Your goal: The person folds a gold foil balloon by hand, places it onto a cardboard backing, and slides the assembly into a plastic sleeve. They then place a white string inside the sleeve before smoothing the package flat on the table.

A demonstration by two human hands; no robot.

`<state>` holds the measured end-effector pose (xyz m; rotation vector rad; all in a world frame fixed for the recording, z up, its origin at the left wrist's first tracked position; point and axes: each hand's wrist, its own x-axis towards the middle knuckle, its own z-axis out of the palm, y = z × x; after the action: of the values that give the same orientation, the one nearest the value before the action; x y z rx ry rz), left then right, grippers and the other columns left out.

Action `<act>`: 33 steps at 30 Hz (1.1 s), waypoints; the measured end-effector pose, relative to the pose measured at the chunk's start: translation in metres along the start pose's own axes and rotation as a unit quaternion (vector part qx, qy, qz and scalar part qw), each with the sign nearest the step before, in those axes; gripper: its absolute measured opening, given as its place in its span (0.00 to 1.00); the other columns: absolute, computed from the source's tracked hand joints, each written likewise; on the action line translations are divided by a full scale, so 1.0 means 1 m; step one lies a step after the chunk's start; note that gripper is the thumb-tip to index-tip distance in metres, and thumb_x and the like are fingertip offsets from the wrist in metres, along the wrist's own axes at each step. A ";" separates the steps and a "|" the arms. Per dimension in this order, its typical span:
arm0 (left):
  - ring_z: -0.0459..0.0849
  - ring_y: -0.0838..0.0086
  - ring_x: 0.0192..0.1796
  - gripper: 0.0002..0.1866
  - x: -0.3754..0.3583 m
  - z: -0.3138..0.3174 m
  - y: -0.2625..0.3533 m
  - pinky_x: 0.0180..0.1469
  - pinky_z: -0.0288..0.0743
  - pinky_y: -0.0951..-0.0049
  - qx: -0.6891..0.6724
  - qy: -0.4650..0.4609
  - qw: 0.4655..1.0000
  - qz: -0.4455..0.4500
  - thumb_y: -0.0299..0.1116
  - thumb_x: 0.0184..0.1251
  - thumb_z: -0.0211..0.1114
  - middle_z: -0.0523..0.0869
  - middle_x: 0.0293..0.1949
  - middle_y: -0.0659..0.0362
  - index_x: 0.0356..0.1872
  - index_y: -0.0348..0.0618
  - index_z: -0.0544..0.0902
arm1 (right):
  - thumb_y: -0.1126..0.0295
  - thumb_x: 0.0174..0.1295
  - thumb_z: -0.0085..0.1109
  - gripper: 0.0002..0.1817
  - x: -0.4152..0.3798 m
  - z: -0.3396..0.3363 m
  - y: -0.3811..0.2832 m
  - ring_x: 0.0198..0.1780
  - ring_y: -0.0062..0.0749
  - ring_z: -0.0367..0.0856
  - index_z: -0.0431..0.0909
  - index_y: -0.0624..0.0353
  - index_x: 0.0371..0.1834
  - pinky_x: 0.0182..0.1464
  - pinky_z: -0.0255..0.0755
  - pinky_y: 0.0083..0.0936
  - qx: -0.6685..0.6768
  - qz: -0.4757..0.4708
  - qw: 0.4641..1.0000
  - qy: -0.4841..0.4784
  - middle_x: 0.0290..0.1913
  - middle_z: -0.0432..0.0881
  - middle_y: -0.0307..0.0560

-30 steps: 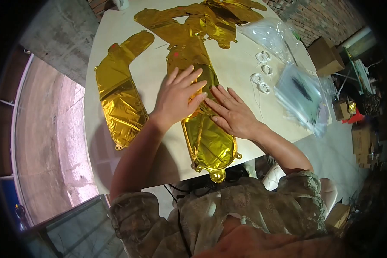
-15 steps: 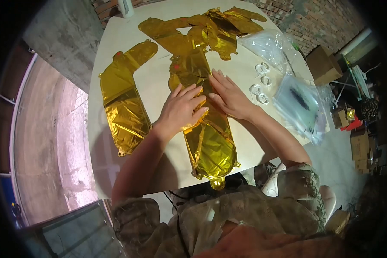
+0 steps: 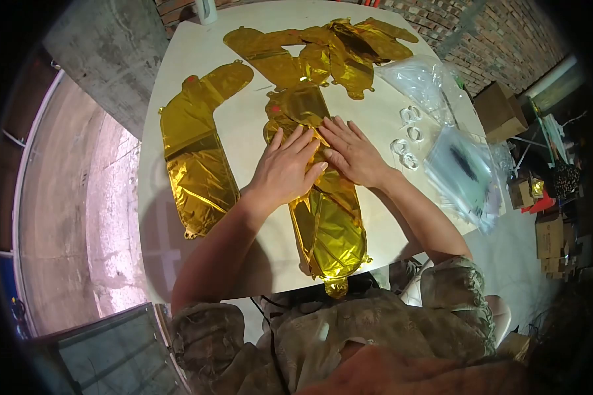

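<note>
A flat gold foil balloon lies lengthwise before me, its rounded end and tab reaching the table's near edge. My left hand rests flat on its middle, fingers stretched out. Beside it my right hand presses on the foil's right side, also flat with fingers extended. Beyond my fingertips the upper part of the foil looks folded over, with a small red mark near its left edge. Another gold foil balloon, bent at the top, lies to the left, apart from my hands.
More crumpled gold foil balloons lie at the table's far side. On the right are white ribbon coils, a clear plastic bag and a stack of clear plastic sleeves. Cardboard boxes stand past the table.
My hands stay flat on the foil and have shifted slightly, the left one's fingers now pointing more forward. The upper part of the foil now shows a rounded folded flap. The whole view has shifted a little.
</note>
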<state>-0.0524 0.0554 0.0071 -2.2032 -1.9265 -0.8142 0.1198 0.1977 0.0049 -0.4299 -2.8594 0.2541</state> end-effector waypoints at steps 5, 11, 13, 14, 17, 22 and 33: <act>0.68 0.55 0.71 0.26 -0.001 0.002 -0.001 0.74 0.53 0.49 -0.006 -0.011 1.000 -0.002 0.47 0.72 0.57 0.75 0.65 0.47 0.60 0.35 0.78 | 0.55 0.77 0.41 0.31 0.011 -0.010 0.011 0.81 0.47 0.45 0.53 0.59 0.78 0.79 0.36 0.46 0.114 0.024 0.993 0.035 0.79 0.52 0.53; 0.67 0.56 0.72 0.25 0.003 0.000 -0.005 0.75 0.53 0.53 -0.091 0.026 0.995 -0.036 0.46 0.73 0.56 0.75 0.65 0.47 0.59 0.36 0.78 | 0.54 0.76 0.41 0.32 0.014 0.011 0.013 0.80 0.48 0.46 0.54 0.60 0.77 0.79 0.41 0.46 0.008 -0.011 0.999 0.029 0.79 0.53 0.53; 0.67 0.56 0.73 0.24 0.003 -0.006 -0.009 0.75 0.53 0.53 -0.137 0.019 0.988 -0.073 0.45 0.73 0.56 0.75 0.66 0.48 0.60 0.36 0.78 | 0.54 0.76 0.42 0.32 0.014 0.011 0.011 0.80 0.48 0.47 0.55 0.60 0.77 0.79 0.42 0.46 -0.003 -0.010 1.000 0.025 0.79 0.53 0.54; 0.66 0.57 0.73 0.24 0.006 -0.013 -0.009 0.75 0.53 0.54 -0.185 0.013 0.977 -0.105 0.45 0.74 0.55 0.75 0.66 0.49 0.60 0.37 0.78 | 0.54 0.75 0.43 0.32 0.015 0.010 0.010 0.80 0.48 0.48 0.55 0.60 0.76 0.78 0.43 0.46 -0.017 -0.005 1.000 0.022 0.79 0.54 0.54; 0.67 0.58 0.73 0.23 0.020 -0.036 -0.013 0.75 0.53 0.54 -0.072 -0.058 0.989 -0.116 0.45 0.75 0.53 0.76 0.66 0.51 0.60 0.40 0.78 | 0.52 0.75 0.43 0.33 0.015 0.010 0.009 0.80 0.47 0.48 0.57 0.60 0.76 0.78 0.43 0.45 -0.019 -0.005 0.999 0.026 0.78 0.54 0.54; 0.58 0.57 0.77 0.28 0.042 -0.023 -0.025 0.77 0.48 0.54 0.070 -0.091 0.993 0.000 0.41 0.78 0.47 0.64 0.74 0.46 0.71 0.33 0.64 | 0.51 0.75 0.41 0.33 0.014 0.009 0.007 0.80 0.46 0.49 0.56 0.60 0.76 0.79 0.42 0.45 -0.023 -0.002 0.999 0.022 0.78 0.54 0.54; 0.51 0.61 0.80 0.30 0.044 0.019 -0.047 0.79 0.41 0.56 0.050 -0.130 0.990 -0.020 0.45 0.79 0.43 0.57 0.77 0.52 0.75 0.38 0.59 | 0.48 0.75 0.39 0.36 0.015 0.008 0.008 0.81 0.48 0.44 0.50 0.60 0.78 0.79 0.37 0.45 -0.034 -0.004 0.999 0.002 0.79 0.51 0.57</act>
<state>-0.0884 0.1110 -0.0014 -2.3142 -2.0788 -0.4419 0.1057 0.2087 -0.0007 -0.4307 -2.8726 0.1557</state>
